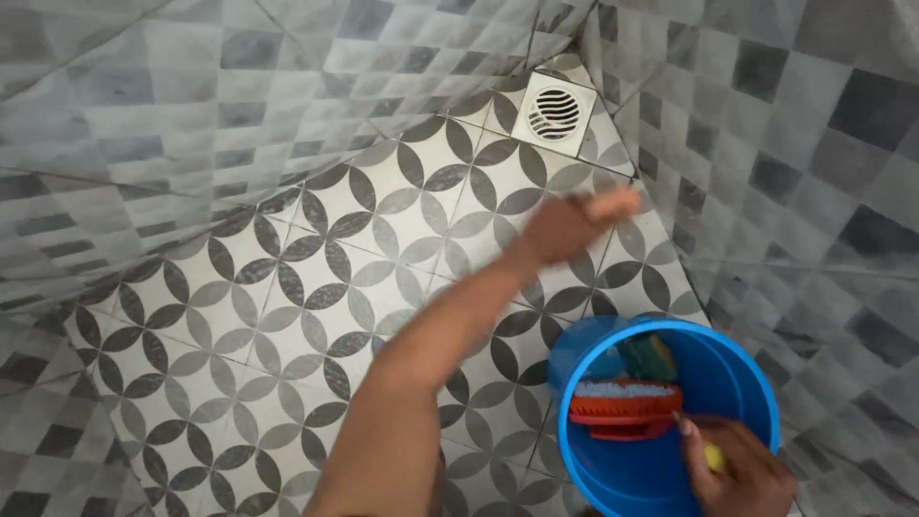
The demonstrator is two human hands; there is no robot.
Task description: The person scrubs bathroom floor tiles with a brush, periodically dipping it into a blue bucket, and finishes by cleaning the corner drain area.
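My left hand [572, 226] is stretched out over the patterned floor tiles [316, 287], blurred, fingers extended, and nothing shows in it. It hovers a little below the square white floor drain [555, 113]. My right hand [742, 471] is inside the blue bucket [742, 369] at the lower right, its fingers closed on a small yellow object [714, 458]. In the bucket lie a red scrub brush with white bristles [624, 406] and a green and yellow sponge [651, 354].
Grey checked wall tiles [144, 124] rise on the left, and more checked wall tiles [804, 163] on the right, meeting in a corner behind the drain. A second blue container [577, 347] shows partly behind the bucket's left rim.
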